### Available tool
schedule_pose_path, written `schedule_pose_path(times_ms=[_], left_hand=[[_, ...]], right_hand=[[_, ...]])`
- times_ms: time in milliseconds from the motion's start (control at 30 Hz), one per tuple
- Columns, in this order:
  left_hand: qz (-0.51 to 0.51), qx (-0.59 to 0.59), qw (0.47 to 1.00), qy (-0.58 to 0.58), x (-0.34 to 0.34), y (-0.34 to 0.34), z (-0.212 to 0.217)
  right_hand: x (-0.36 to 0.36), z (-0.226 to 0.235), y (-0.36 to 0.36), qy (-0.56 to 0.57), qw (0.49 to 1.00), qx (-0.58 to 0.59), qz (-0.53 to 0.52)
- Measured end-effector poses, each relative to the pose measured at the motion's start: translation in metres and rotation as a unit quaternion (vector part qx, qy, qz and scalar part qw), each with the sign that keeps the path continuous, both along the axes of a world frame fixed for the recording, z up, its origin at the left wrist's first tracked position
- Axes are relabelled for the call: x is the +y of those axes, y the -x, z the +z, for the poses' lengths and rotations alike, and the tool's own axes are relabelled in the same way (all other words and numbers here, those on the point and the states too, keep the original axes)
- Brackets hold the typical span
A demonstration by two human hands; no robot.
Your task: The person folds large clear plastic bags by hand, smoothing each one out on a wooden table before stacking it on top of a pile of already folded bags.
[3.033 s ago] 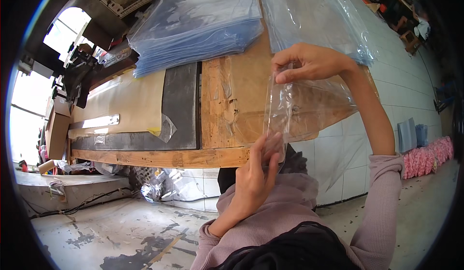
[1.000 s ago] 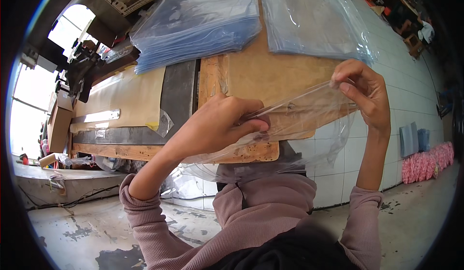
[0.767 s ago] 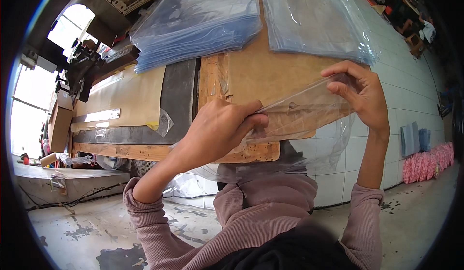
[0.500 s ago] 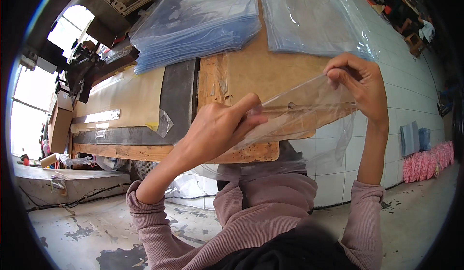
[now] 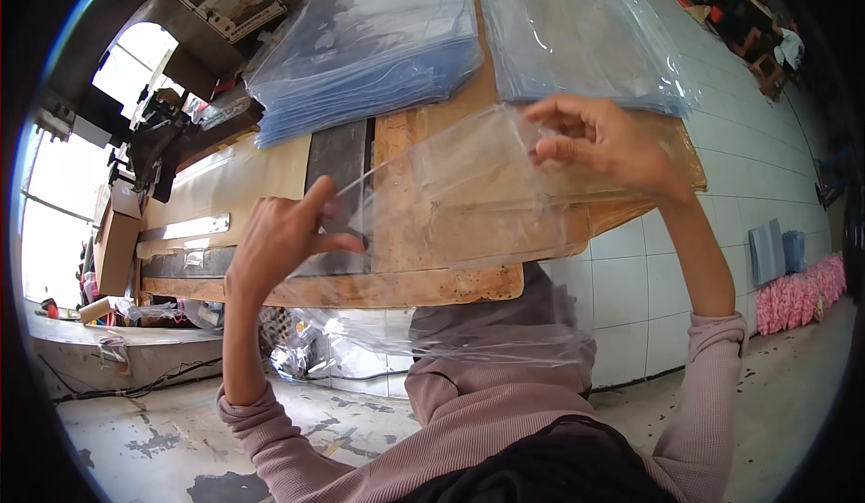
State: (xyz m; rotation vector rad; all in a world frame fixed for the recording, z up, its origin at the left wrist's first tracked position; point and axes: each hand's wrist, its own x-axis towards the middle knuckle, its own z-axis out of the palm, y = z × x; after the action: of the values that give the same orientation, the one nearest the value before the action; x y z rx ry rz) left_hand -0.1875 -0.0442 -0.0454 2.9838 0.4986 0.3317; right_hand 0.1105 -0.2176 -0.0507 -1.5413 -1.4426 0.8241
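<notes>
Mauve-sleeved left hand (image 5: 279, 237): thumb and forefinger parted at the left end of a clear plastic sheet (image 5: 478, 192); grip unclear. Sheet: between the hands, before the table (image 5: 203, 291), lower part slack; best kept evenly taut along its upper edge. Right hand (image 5: 617, 143): fingers curled by the upper corner; hold unclear.

Black cloth (image 5: 541, 467) overlaps a mauve textured top (image 5: 432, 437).

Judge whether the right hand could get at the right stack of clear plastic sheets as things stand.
Probably yes: the right hand appears close to the near edge of the right stack, with nothing visibly blocking the way, though the clear film beside it may hinder it.
</notes>
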Motion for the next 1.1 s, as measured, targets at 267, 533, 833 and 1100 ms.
schedule_pose_path(times_ms=[267,533,833,1100], left_hand=[[-0.028,0.019,0.999,-0.040,0.015,0.010,-0.010],[-0.025,0.005,0.999,-0.031,0.007,0.000,-0.021],[-0.063,-0.100,0.982,0.149,-0.052,-0.081,-0.003],[-0.130,-0.253,0.956,0.077,-0.061,-0.079,-0.012]], right_hand=[[-0.016,-0.003,0.018,0.043,0.995,0.057,-0.063],[-0.023,-0.005,0.032,-0.021,0.992,0.029,-0.124],[-0.021,-0.013,0.061,-0.164,0.986,-0.028,-0.028],[-0.027,-0.013,0.060,-0.160,0.987,0.003,0.005]])
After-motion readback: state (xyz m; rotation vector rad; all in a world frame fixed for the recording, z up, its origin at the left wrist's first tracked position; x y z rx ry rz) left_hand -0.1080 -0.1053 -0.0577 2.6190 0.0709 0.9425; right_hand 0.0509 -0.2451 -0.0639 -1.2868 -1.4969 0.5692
